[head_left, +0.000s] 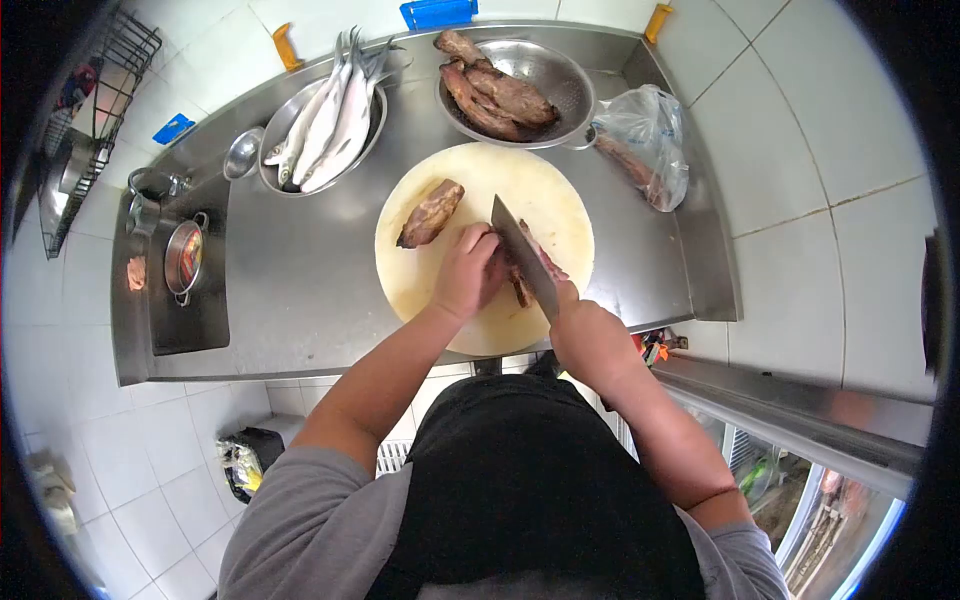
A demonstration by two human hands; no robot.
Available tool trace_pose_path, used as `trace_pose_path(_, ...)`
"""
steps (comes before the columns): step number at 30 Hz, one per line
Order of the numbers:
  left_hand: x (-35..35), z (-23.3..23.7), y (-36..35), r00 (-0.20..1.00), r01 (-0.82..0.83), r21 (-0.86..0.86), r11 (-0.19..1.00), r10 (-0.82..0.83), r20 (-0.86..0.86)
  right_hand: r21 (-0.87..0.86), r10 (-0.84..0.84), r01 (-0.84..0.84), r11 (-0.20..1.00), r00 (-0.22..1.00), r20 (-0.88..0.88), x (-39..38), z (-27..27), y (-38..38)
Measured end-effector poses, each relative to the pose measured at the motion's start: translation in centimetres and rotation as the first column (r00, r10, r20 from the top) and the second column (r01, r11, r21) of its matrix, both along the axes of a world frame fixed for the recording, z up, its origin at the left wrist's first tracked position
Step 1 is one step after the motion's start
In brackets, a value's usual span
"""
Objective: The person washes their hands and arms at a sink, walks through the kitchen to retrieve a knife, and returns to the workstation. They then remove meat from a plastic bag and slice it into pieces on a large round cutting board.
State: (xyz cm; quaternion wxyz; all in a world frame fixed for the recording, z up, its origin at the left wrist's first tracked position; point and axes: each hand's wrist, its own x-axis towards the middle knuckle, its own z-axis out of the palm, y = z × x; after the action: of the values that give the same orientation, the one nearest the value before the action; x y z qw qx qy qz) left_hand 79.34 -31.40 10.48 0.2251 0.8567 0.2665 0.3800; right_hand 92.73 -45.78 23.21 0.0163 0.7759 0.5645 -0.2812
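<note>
My right hand (588, 338) is closed around the handle of a cleaver (528, 258), whose broad blade points up and to the left over a round cutting board (410, 290). Against the blade's left side, my left hand (470, 268) is closed with curled fingers on a piece of dark cured meat, mostly hidden under it. Cut meat slices (545, 252) lie along the right side of the blade. Another chunk of browned meat (431, 213) rests on the board's upper left.
Behind the board, a metal colander (575, 85) holds several meat pieces. A bowl (375, 120) of whole fish (335, 125) stands back left beside a small metal bowl (243, 153). A plastic bag (655, 130) with meat lies right. The sink (190, 325) at far left holds a pot (172, 265).
</note>
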Motion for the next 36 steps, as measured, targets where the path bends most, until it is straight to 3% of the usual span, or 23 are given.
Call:
trace_pose_path(8,0.1,-0.6,0.5,0.996,0.064,-0.076,0.995,-0.068,-0.051,0.072,-0.065,0.075,0.995,0.989,-0.130,1.3,-1.1,3.3)
trace_pose_path(13,0.3,-0.8,0.2,0.996,0.017,-0.041,0.999,-0.021,-0.085,0.135,-0.060,0.091,0.987,0.974,-0.217,2.1,-1.8,4.6)
trace_pose_path(20,0.3,-1.1,0.3,0.987,0.007,0.012,1.000,-0.005,-0.159,0.152,-0.065,0.102,0.983,0.970,-0.235,2.1,-2.3,3.7)
trace_pose_path(26,0.0,-1.5,0.3,0.999,0.003,-0.006,1.000,-0.003,-0.053,-0.038,-0.110,0.105,0.994,0.984,-0.143,1.8,-0.8,0.6)
trace_pose_path(31,0.0,-1.2,0.5,0.998,0.013,-0.019,1.000,-0.014,-0.058,0.071,-0.067,0.080,0.994,0.985,-0.158,1.7,-2.8,2.5)
trace_pose_path(36,-0.3,-0.9,0.6,0.996,0.029,-0.014,1.000,-0.030,-0.085,0.047,-0.079,0.087,0.995,0.985,-0.155,0.7,-3.0,4.5)
